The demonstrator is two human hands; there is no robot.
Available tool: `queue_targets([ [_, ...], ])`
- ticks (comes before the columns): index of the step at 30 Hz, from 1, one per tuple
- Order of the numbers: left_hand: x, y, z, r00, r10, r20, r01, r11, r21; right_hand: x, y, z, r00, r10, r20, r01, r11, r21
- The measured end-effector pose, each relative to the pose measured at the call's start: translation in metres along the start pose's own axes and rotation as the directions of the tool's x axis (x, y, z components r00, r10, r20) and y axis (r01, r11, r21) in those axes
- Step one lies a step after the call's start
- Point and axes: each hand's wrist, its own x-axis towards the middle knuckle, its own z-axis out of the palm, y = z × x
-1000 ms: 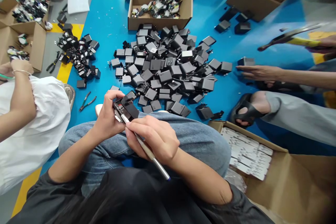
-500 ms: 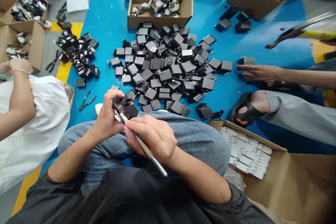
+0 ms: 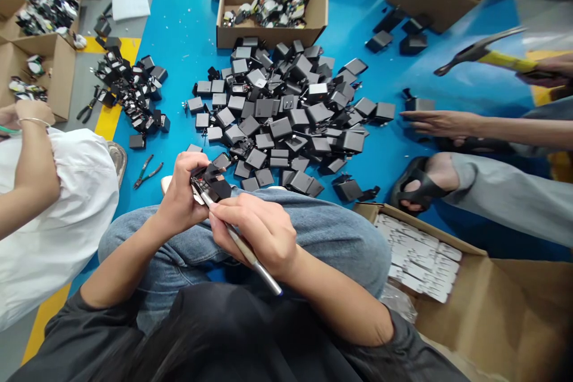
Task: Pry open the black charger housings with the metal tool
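My left hand [image 3: 182, 194] is closed round an opened black charger [image 3: 216, 184] above my lap, with its inner parts exposed on the side towards me. My right hand [image 3: 257, 230] grips a slim metal pen-like tool [image 3: 242, 245] with a blue end. The tool's tip reaches into the charger's opening; the exact contact point is too small to make out. Just beyond my hands lies a large pile of black chargers [image 3: 281, 126] on the blue floor.
A cardboard box [image 3: 273, 36] of loose parts stands behind the pile. Pliers [image 3: 147, 172] and a smaller heap of casings [image 3: 134, 95] lie left. At right, a co-worker's hand [image 3: 441, 124] steadies a charger beneath a hammer [image 3: 483, 57]. White pieces [image 3: 418, 256] fill part of a box.
My hands, the charger and the tool hold nearly the same pose. The co-worker's hammer at right has shifted, and more of its yellow handle shows.
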Motion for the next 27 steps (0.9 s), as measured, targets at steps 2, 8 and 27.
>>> queue_targets([
  [2, 0.0004, -0.0009, -0.001, 1.0, 0.023, 0.002, -0.023, 1.0, 0.01, 0.001, 0.0003, -0.0001, 1.0, 0.0, -0.003, 0.0, 1.0, 0.002],
  [8, 0.0013, -0.0023, -0.0033, 0.999, 0.035, 0.016, -0.036, 0.997, 0.072, 0.0019, 0.0015, -0.0015, 1.0, 0.017, 0.016, -0.017, 1.0, 0.019],
  [27, 0.0032, -0.0089, -0.0096, 0.979, 0.177, 0.103, -0.193, 0.966, 0.17, -0.0014, 0.0027, -0.0019, 0.989, 0.09, 0.118, -0.094, 0.995, 0.028],
])
